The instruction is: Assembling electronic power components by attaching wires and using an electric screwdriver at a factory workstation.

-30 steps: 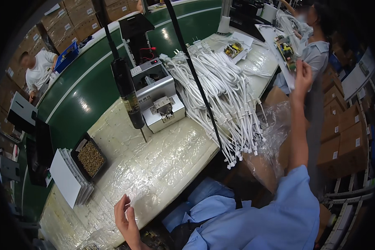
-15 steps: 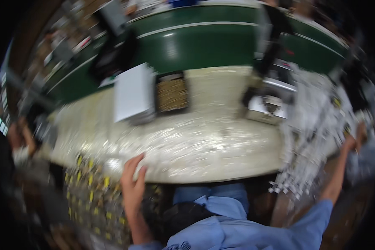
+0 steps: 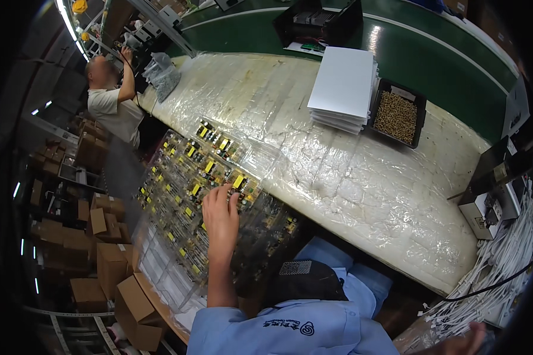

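My left hand reaches over the near left part of a circuit board with a yellow-topped component. Its fingers stretch forward, the thumb stands apart, and the fingertips meet the board's edge. That board lies among several rows of similar boards in clear plastic trays, left of my body. At the lower right rim, my right hand is blurred and partly cut off, so its fingers cannot be read. Close to it hangs a bundle of long white strips that look like cable ties.
A plastic-covered bench curves in front of me. On it are a stack of white sheets, a black bin of small brass-coloured parts and a white box. A co-worker stands at the far left; cardboard boxes fill the lower left.
The view has swung to the left. My left hand, open over the bench's near edge before, is now at a circuit board. The right hand has dropped to the lower right rim.
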### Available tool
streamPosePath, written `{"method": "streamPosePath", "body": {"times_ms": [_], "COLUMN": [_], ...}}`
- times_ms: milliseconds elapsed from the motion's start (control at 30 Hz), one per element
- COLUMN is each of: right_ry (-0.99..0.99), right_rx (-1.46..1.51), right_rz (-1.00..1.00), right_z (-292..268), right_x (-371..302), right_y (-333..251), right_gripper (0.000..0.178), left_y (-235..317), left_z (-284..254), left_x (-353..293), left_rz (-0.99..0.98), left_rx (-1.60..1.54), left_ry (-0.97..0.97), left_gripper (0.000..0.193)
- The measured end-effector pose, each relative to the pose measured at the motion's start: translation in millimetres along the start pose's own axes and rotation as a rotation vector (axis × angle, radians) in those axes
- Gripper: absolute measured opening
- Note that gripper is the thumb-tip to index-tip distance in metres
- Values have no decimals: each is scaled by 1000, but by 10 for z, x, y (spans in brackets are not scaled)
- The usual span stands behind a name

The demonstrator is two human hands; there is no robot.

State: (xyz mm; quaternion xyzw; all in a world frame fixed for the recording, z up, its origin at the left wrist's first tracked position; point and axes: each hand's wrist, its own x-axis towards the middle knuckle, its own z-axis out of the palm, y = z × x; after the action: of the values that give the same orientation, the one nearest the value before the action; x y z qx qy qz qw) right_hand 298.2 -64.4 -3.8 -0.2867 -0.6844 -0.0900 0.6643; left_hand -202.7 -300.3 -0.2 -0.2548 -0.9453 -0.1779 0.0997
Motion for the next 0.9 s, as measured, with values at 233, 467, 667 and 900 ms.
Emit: {"method": "streamPosePath", "body": {"times_ms": [233, 467, 667, 900], "right_ry": [-917, -828, -868, -950], "right_rx": [433, 540, 253, 406], "right_rz": [400, 115, -91, -46], "right_z": [1814, 3254, 4257, 4454], "right_x": [-313, 57, 34, -120], "right_y": [-1177, -1721, -1663, -1558], "right_gripper": [19, 33, 51, 47], "left_y": [-132, -393, -479, -506], "left_z": [38, 55, 88, -2], "left_x": [101, 181, 206, 255], "left_rz": [-22, 29, -3, -190], "left_rx": [-46, -51, -197, -868], "left_ry": [-40, -72, 46, 58], "left_gripper": [42, 42, 35, 37]}}
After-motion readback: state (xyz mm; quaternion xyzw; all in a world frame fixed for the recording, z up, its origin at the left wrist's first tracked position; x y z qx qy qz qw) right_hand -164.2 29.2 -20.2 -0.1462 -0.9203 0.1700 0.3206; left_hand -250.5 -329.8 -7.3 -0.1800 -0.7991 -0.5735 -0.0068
